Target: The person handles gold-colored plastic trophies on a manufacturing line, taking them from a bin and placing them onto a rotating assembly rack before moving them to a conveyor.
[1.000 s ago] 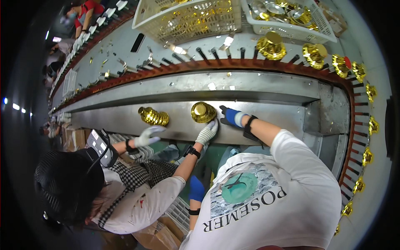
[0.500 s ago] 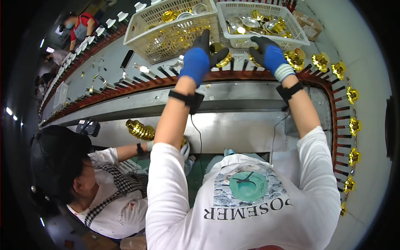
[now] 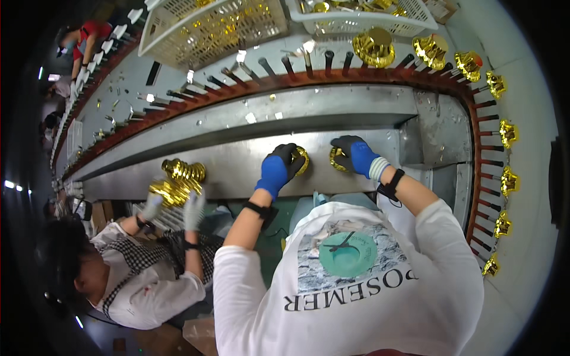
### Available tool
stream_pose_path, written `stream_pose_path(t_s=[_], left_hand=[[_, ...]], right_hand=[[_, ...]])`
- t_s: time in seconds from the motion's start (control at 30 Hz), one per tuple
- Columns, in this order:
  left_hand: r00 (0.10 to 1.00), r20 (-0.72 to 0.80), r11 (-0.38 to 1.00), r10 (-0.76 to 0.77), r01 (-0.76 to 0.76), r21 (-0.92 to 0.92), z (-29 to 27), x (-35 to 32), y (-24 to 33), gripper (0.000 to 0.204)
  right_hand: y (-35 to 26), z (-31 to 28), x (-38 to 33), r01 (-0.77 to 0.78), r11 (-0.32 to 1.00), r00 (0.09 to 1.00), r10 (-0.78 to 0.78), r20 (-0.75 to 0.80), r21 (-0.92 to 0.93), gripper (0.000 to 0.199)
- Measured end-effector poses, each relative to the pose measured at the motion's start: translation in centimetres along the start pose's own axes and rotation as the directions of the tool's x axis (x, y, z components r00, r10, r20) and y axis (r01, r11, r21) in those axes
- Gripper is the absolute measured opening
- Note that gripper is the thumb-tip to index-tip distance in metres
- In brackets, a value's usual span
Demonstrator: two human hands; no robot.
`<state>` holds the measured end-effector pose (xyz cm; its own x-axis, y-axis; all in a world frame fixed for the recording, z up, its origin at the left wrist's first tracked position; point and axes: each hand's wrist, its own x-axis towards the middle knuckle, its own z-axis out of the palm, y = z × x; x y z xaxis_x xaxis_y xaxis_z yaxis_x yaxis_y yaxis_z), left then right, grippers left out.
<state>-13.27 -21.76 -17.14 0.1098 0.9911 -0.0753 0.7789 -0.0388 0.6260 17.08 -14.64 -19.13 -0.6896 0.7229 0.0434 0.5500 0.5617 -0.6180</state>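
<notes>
Both my hands wear blue gloves with dark palms and fingers, low over the metal ledge. My left hand is curled around a shiny gold round piece with a fluted rim. A similar gold piece is gripped by my right hand, a short gap to the right. Fingers hide much of both pieces. Whether they touch the ledge I cannot tell.
Dark upright pins line a curved red-brown track beyond the ledge; gold fluted pieces sit on several toward the right. White baskets stand behind. At left, a co-worker's gloved hands handle stacked gold pieces.
Both my hands have come back from the pins to the ledge with gold pieces. The co-worker's hands have moved to the gold stack. The view has shifted.
</notes>
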Motion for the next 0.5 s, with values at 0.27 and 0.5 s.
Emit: stream_pose_path(t_s=[0.27, 0.5], left_hand=[[0.940, 0.066, 0.941, -0.334, 0.328, 0.081, 11.2, -0.7, -4.7, 0.079], [0.898, -0.311, 0.944, 0.311, -0.254, 0.211, 0.7, 10.1, 9.5, 0.074]], right_hand=[[4.3, 7.9, -1.9, -0.308, 0.949, 0.951, 0.309, -0.002, -0.068, 0.048], [2.1, -13.8, 0.4, 0.140, 0.944, 0.815, -0.281, -0.507, -0.299, 0.053]])
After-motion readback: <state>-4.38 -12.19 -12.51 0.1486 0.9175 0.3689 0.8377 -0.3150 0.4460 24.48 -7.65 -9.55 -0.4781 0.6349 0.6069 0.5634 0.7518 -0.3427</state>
